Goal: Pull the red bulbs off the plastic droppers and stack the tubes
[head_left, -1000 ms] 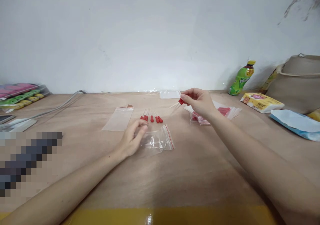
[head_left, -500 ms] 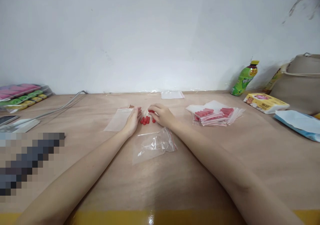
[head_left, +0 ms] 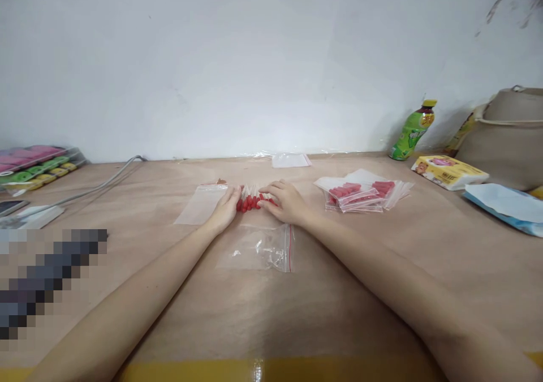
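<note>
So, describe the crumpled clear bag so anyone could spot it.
On the brown tabletop, left hand and right hand flank red-ended sticks. The clear bag lies just nearer the viewer, a red line down its right end. No other bag lies so near.

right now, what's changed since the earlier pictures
The right hand came left from beside the filled bags to the red sticks; more now show. The left hand moved forward, beside them. The clear bag turned slightly. Filled bags and bottle stayed put.

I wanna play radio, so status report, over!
Both hands at the red-tipped sticks, one each side. Clear zip bag lies flat in front. Nothing visible blocking.
</note>
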`<state>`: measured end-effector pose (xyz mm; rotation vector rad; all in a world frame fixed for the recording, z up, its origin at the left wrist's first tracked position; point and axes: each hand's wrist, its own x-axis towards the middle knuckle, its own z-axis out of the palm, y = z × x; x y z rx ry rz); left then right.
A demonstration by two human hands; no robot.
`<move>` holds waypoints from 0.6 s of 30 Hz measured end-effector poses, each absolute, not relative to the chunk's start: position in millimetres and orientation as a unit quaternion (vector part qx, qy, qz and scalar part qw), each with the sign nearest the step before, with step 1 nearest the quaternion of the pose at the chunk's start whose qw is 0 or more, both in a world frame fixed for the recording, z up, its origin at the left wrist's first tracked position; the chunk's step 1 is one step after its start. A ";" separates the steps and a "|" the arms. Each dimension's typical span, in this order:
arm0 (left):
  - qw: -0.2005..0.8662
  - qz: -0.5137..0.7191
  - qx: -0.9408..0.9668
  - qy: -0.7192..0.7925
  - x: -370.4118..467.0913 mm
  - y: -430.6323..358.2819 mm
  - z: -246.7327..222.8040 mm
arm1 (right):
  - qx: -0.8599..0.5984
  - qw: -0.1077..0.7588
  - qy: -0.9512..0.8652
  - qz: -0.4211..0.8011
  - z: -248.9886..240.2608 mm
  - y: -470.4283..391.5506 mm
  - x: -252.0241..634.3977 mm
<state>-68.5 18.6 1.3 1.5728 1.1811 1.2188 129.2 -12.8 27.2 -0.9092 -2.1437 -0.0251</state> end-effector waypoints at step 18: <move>0.320 0.457 0.671 0.489 -67.4 13.5 1.7 | -0.468 0.458 -0.755 -0.037 33.4 -51.8 206.6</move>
